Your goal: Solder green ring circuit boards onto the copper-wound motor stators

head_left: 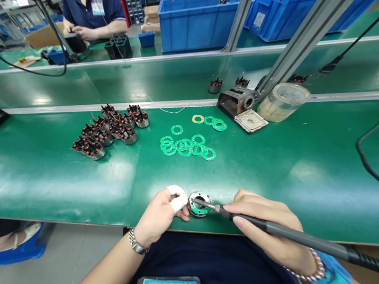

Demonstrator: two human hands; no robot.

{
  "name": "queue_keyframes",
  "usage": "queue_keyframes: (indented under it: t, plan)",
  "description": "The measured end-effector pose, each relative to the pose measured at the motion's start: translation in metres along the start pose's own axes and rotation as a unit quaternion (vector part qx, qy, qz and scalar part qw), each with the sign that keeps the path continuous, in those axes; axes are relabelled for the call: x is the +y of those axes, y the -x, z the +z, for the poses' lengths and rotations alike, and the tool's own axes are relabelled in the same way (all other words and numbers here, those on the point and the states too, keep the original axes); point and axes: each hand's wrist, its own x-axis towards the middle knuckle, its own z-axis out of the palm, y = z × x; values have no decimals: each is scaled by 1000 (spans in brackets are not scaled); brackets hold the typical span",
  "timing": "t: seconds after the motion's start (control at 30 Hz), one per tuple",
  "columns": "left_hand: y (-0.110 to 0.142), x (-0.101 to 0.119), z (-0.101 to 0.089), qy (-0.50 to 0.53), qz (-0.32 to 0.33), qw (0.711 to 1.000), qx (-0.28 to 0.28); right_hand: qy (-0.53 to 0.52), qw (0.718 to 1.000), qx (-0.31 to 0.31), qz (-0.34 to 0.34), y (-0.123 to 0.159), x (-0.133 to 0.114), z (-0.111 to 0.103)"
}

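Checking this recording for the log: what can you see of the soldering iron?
The soldering iron has a slim black grip, a ribbed rear end and a dark cable running off the lower right. A thin metal shaft narrows to a pointed tip. It lies slanted in the right hand, pen-style, its tip reaching the round wound motor part that the left hand holds. Whether the tip touches is unclear.

1. A cluster of copper-wound motor stators (pixel 108 128) stands on the green bench mat (pixel 54 175).
2. Green ring gaskets (pixel 184 145) lie scattered just beside them, with one tan ring (pixel 198 119) near the top.
3. Further right sit a metal soldering-iron stand (pixel 237 103), a flat metal tray (pixel 251 120) and a clear plastic tub (pixel 283 101) lying tilted.
4. Across the belt, a co-worker (pixel 92 8) in a dark polo shirt sits near blue plastic bins (pixel 197 20).
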Motion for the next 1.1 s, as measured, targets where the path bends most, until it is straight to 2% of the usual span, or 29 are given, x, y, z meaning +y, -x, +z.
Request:
queue_keyframes:
  t: [0.23,0.5,0.57,0.7,0.77,0.9,1.1]
  plan:
    - [0,0,-1,-9,-2,1000,4,-1,1000,4,4,2,1,-1]
    - [-1,-1,0,-3,-6,1000,10,28,999,8,-28,-3,8,-3]
    - [-1,-1,0,4,-7,1000,11,42,997,-39,-52,-10,14,0]
    - [0,-1,-1,21,-9,1000,9,64,975,-193,-90,-28,23,4]
    - [2,-1,-3,37,-10,999,19,77,967,-222,-94,-33,26,5]
    - [13,-4,-3,31,-9,997,65,105,972,-193,-85,-28,27,9]
    - [20,-8,4,27,-6,998,63,158,984,-77,-41,-5,21,25]
